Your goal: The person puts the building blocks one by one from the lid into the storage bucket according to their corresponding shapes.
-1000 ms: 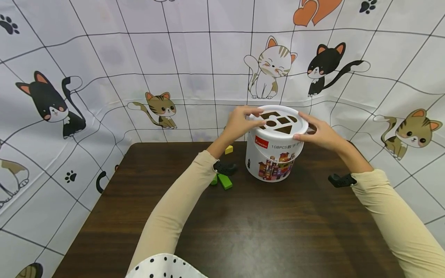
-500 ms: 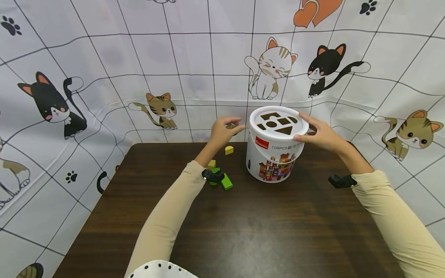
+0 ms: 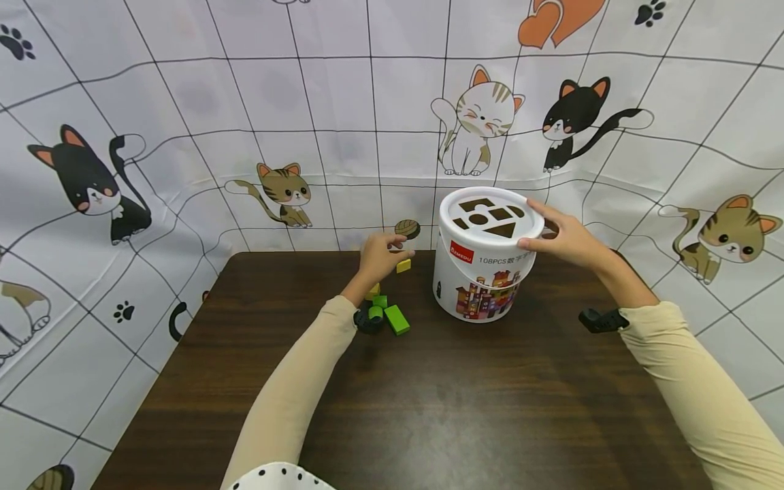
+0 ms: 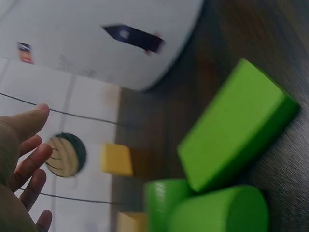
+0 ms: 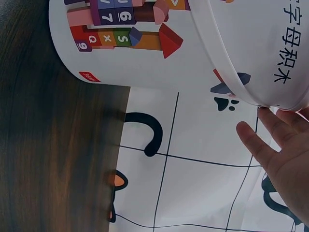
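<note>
A white lidded bucket with printed toy blocks stands at the back of the table. Dark shaped openings pierce its lid. My right hand rests against the right side of the lid, fingers spread, fingertips right at the rim in the right wrist view. Left of the bucket, my left hand is beside a small yellow block, thumb and fingers apart. The left wrist view shows nothing between those fingers. Under that wrist lie a green rectangular block, smaller green blocks and another yellow block.
The dark wooden table stretches toward me. Behind it and at the sides hangs a white sheet printed with grid lines and cartoon cats. A wire handle hangs down the bucket's front.
My left hand has left the bucket's lid and moved left and down to the yellow block. My right hand has stayed on the lid, and the bucket stands where it was.
</note>
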The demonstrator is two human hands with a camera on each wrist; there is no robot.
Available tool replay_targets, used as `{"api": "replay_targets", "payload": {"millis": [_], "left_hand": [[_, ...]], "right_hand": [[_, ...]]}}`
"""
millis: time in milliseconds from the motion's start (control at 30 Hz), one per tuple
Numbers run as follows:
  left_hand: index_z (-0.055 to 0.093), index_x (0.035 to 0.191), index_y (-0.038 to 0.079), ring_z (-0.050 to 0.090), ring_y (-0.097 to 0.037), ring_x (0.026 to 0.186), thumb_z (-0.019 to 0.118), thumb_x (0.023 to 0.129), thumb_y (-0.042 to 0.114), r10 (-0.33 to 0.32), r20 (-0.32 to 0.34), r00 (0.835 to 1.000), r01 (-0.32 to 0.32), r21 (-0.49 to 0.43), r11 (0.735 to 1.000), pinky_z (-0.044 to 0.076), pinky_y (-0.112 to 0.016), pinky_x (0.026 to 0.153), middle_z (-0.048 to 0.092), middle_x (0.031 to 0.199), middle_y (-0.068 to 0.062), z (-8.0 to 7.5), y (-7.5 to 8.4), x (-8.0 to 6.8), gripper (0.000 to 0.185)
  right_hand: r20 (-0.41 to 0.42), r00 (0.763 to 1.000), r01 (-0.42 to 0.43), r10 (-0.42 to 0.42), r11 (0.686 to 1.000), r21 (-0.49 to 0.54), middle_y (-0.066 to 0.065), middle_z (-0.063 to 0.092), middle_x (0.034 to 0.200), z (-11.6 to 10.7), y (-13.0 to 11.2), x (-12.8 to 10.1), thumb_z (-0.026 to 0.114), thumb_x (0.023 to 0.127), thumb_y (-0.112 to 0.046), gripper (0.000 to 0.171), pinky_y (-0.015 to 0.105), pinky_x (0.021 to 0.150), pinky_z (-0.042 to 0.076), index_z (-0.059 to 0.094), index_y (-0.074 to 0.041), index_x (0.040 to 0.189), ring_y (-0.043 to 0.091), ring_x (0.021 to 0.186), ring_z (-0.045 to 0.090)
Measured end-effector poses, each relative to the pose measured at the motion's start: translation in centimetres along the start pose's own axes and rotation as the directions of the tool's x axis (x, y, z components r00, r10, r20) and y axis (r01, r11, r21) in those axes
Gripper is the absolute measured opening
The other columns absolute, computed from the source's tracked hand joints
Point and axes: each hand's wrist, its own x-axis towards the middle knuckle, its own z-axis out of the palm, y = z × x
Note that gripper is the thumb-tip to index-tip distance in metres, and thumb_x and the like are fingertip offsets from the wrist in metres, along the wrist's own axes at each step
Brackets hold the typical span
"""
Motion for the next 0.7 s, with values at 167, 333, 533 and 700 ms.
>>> {"api": "replay_targets", "payload": {"millis": [167,333,533,700], "left_hand": [[0.073,0.127,0.014,0.064,-0.025,0.111,0.078,0.090,0.036,-0.038,0.021,0.999,0.035,0.116,0.993,0.035,-0.058,0.108,0.075,0.112,-0.006,1.2,-1.4,-0.3,0.043],[0.071,0.127,0.011,0.058,-0.030,0.118,0.078,0.091,0.036,-0.105,0.031,0.994,0.100,0.145,0.984,0.034,-0.058,0.107,0.070,0.117,-0.008,1.8,-2.0,-0.4,0.045],[0.072,0.126,0.010,0.059,-0.030,0.115,0.078,0.091,0.032,-0.166,0.024,0.986,0.160,0.176,0.971,0.033,-0.056,0.107,0.069,0.112,-0.008,2.4,-2.4,-0.2,0.041],[0.072,0.125,0.011,0.058,-0.031,0.115,0.077,0.092,0.032,-0.207,0.025,0.978,0.198,0.201,0.959,0.034,-0.054,0.105,0.069,0.114,-0.008,2.9,-2.6,0.1,0.040]], "right_hand": [[-0.007,1.000,0.000,0.000,1.000,0.012,0.021,0.034,0.163,0.0,0.1,-0.1,0.076,0.092,-0.026,0.096,0.005,0.086,0.044,0.014,-0.017,0.165,0.037,0.135,0.053],[-0.019,1.000,-0.004,0.004,1.000,0.005,0.021,0.036,0.162,0.0,0.1,-0.2,0.077,0.092,-0.026,0.096,0.005,0.086,0.044,0.016,-0.018,0.165,0.037,0.134,0.055],[-0.014,1.000,0.000,0.000,1.000,0.010,0.022,0.039,0.160,0.2,0.1,-0.1,0.077,0.092,-0.025,0.095,0.007,0.086,0.045,0.015,-0.017,0.164,0.038,0.131,0.055],[-0.013,1.000,0.001,0.000,1.000,0.011,0.022,0.039,0.160,0.1,0.1,0.0,0.077,0.091,-0.024,0.096,0.006,0.086,0.045,0.016,-0.017,0.164,0.037,0.132,0.056]]}}
